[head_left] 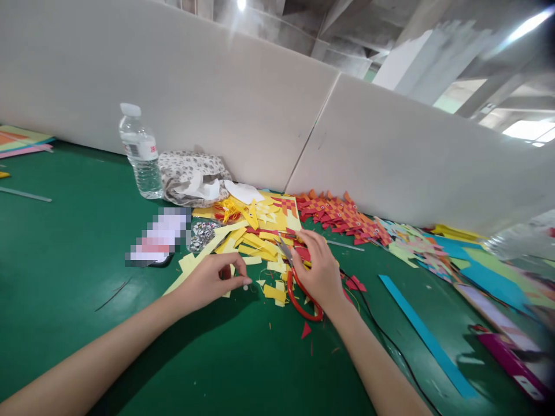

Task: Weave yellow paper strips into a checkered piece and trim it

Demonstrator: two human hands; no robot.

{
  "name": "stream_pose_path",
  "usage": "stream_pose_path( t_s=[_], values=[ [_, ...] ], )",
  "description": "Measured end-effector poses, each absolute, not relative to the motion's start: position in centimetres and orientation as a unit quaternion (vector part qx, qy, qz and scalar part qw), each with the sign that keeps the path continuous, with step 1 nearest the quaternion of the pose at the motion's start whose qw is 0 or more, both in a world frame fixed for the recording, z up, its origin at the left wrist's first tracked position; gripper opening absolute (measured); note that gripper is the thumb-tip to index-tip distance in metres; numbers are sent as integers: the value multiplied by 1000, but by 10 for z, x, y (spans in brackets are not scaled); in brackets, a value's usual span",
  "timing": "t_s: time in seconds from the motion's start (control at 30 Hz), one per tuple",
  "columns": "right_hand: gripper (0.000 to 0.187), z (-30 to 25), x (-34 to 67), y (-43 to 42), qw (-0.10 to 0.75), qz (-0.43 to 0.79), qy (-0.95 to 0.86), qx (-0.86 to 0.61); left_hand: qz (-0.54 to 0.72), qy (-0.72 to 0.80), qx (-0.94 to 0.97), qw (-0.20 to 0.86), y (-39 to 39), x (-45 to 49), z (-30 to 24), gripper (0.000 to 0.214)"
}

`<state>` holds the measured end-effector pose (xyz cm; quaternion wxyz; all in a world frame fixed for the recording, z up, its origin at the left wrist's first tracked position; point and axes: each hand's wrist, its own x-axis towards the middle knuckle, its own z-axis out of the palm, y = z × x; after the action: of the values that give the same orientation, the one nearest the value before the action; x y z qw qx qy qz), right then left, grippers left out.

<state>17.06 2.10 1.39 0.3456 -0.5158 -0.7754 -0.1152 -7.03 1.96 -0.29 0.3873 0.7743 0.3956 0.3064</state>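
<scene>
My left hand [217, 279] is closed in a pinch, with a small white round piece [245, 287] at its fingertips, too small to name surely. Fingers curved and apart from the thumb, my right hand [318, 268] is open over red paper pieces [303, 252]. Red-handled scissors [291, 297] lie against its thumb side, partly covered by it, blades pointing away. Yellow paper strips and scraps [274, 293] are spread between both hands. Beyond the left hand sits a clear bag of small black-and-white eye-like discs [202, 236].
A phone [162, 237], water bottle [141, 153] and patterned cloth bag [195, 173] stand left. Red-orange woven paper fish [342, 214] are piled by the white partition [260, 115]. At right are a black cable [381, 332], blue strip [425, 335] and purple tool [511, 364].
</scene>
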Motion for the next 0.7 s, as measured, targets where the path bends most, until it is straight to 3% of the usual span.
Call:
stream_pose_path(
  t_s=[0.1,0.3,0.7],
  values=[
    [31,7,178,2,354,-123,-774,-509,297,445,780,325,21,-73,-3,24],
    [24,1,175,-12,403,-122,-766,-486,197,559,804,49,20,-75,-1,32],
    [18,-2,149,-27,385,-42,-795,-466,195,558,804,58,10,-77,2,29]
  ],
)
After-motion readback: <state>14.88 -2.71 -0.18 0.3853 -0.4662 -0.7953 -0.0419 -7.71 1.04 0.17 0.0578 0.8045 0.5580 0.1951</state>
